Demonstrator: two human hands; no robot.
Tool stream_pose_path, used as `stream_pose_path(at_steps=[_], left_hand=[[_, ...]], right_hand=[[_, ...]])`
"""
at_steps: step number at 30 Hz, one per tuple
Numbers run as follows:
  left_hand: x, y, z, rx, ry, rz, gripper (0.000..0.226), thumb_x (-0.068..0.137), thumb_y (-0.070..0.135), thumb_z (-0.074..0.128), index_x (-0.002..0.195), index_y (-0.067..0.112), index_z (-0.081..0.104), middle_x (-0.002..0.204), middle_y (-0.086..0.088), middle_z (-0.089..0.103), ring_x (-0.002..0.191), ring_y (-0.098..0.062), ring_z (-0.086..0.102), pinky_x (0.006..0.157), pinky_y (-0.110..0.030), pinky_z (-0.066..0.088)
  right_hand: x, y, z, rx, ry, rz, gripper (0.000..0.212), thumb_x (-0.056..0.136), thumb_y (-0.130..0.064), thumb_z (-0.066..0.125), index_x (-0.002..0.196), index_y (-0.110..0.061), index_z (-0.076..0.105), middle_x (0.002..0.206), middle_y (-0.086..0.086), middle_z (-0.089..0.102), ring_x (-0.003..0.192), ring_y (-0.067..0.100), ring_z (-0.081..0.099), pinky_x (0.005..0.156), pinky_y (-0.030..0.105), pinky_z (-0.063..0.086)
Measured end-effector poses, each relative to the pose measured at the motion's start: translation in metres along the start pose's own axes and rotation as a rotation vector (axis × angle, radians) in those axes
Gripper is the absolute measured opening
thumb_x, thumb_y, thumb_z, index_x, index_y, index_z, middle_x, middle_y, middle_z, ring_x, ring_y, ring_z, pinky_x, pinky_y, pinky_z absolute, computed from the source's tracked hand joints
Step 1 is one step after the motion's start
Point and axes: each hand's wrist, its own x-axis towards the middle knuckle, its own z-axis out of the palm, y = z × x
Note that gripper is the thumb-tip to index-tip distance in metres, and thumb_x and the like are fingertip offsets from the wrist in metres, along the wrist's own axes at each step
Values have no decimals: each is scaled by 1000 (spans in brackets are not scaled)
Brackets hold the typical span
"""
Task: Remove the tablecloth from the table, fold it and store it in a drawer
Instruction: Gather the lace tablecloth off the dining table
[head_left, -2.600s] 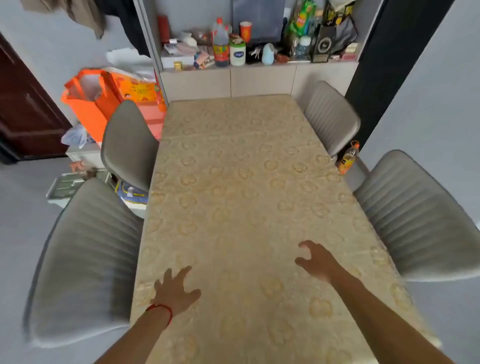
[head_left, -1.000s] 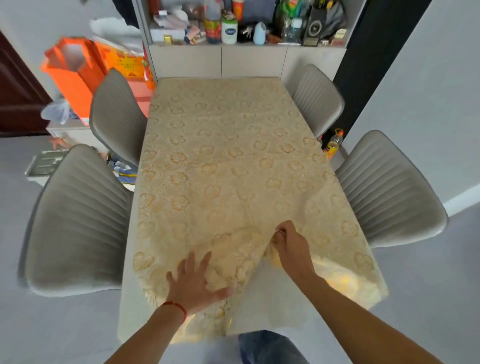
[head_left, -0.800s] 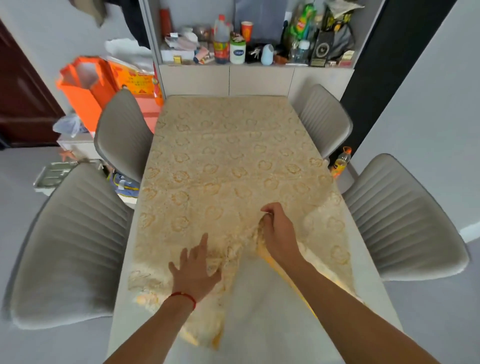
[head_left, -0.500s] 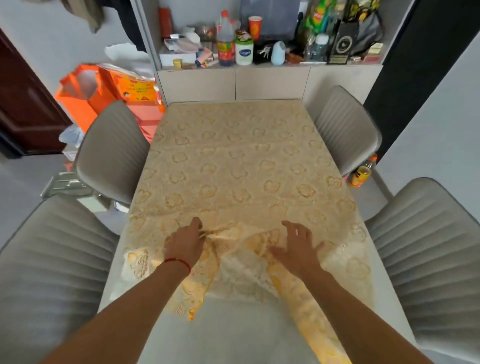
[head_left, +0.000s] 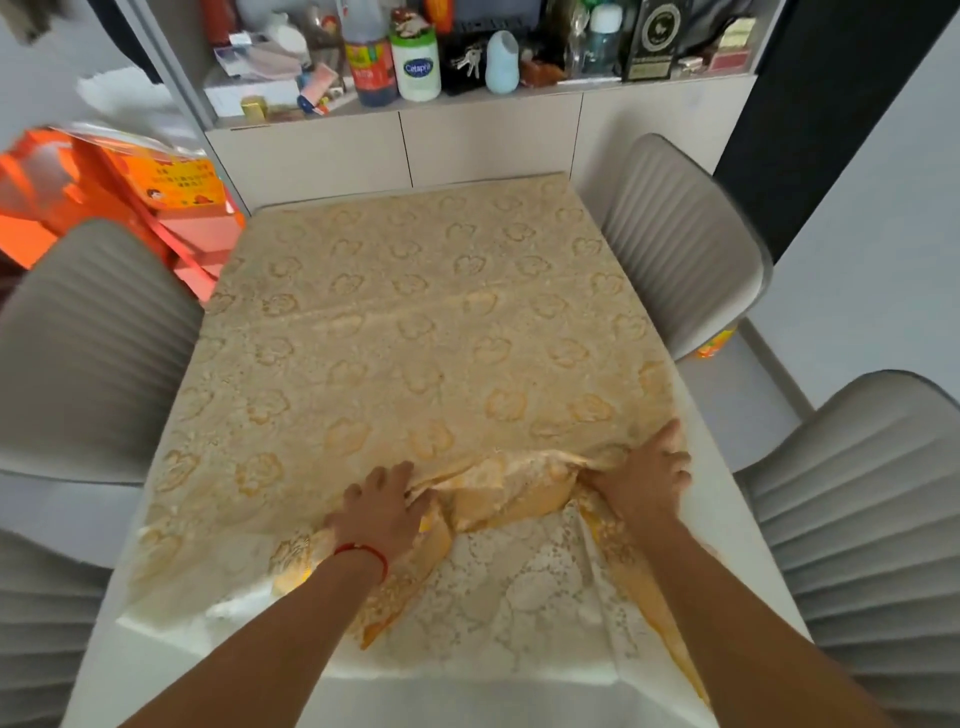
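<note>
One tablecloth (head_left: 415, 332), tan w/ a repeated flower pattern, is spread over the table (head_left: 711, 499) at frame centre; its near edge is turned back toward mid-table, so a bunched ridge is formed at lower centre and a paler, lacy underside plus a yellow backing are exposed in the lower part of the frame. The left hand (head_left: 379, 512) is laid palm-down on the ridge at lower centre, fingers bent over the fabric; a closed pinch cannot be confirmed. The right hand (head_left: 644, 480) is set at the ridge's right end, lower right, fingers curled onto the gathered cloth; whether it is gripped or only pressed cannot be told. The cloth is judged light, soft and limp: no shape will be held, and sag and creasing are to be expected when lifted. The backing may slide easily on the smooth tabletop. Lace is judged prone to snagging, so hard tugs are to be avoided. Hold is best taken at the near corners or along the folded edge, hands well apart, approx. one per side. Count: 1 tablecloth, 1 table, 4 grey chairs (2 at frame left, 2 at frame right), 2 hands. No drawer can be identified w/ certainty; cabinet fronts (head_left: 488, 140) are seen at upper centre.
</note>
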Motion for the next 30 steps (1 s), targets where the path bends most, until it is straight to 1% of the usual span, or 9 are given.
stream_pose_path(at_steps=[2, 5, 6, 9, 13, 20, 26, 28, 30], left_hand=[[-1, -9, 5, -53, -6, 32, 61, 101, 63, 33, 156, 37, 29, 164, 0, 32, 149, -32, 31, 119, -53, 31], [-16, -23, 8, -129, -53, 41, 64, 101, 62, 33, 159, 37, 24, 166, 1, 31, 150, -29, 33, 121, -46, 32], [-22, -27, 14, -126, -80, 41, 64, 101, 63, 33, 160, 38, 22, 166, 2, 30, 151, -28, 32, 120, -45, 33], [-87, -49, 17, -95, -135, 83, 63, 101, 64, 30, 159, 43, 19, 168, 4, 26, 152, -27, 29, 121, -46, 32], [-127, -46, 41, -50, -197, 126, 61, 102, 64, 22, 160, 42, 19, 170, 2, 21, 154, -28, 23, 124, -45, 24], [-257, -62, 78, 75, -249, 261, 61, 105, 55, 12, 151, 28, 42, 149, -6, 51, 129, -32, 54, 109, -45, 44], [-362, -78, 105, 86, -336, 328, 62, 104, 59, 10, 151, 33, 40, 113, -5, 69, 103, -24, 67, 93, -36, 54], [-387, -78, 106, 80, -356, 341, 64, 104, 60, 11, 156, 31, 34, 121, -6, 71, 109, -25, 68, 93, -34, 53], [-406, -75, 104, 87, -311, 379, 63, 104, 60, 16, 153, 29, 39, 124, -7, 71, 111, -25, 68, 94, -35, 54]], right_hand=[[-10, 0, 2, 120, -132, -73, 128, 81, -41, 84, 162, -8, -9, 147, 31, 45, 128, 48, 54, 93, 45, 51], [-41, 4, -3, 47, -250, -221, 64, 96, -27, 64, 152, -7, 38, 139, 20, 60, 125, 37, 60, 99, 44, 52], [-50, 10, 1, 1, -268, -273, 54, 96, -24, 61, 146, -8, 46, 138, 17, 61, 125, 35, 60, 101, 43, 51], [-124, 28, -15, -103, -293, -348, 56, 98, -21, 57, 151, -12, 39, 143, 13, 52, 131, 32, 53, 103, 39, 48], [-159, 56, -16, -261, -331, -416, 66, 101, -24, 57, 159, -20, 26, 147, 10, 43, 130, 31, 53, 98, 38, 49], [-292, 150, -21, -433, -325, -384, 70, 100, -28, 55, 161, -29, 20, 141, 17, 51, 126, 35, 54, 95, 39, 48], [-391, 234, -33, -587, -269, -452, 66, 97, -21, 57, 156, -26, 28, 135, 6, 55, 126, 29, 52, 94, 42, 50], [-404, 251, -45, -582, -285, -451, 62, 97, -20, 56, 154, -29, 32, 133, 4, 54, 124, 28, 56, 91, 41, 54], [-407, 265, -59, -611, -274, -486, 60, 96, -13, 56, 150, -32, 37, 130, 2, 55, 125, 28, 56, 86, 40, 53]])
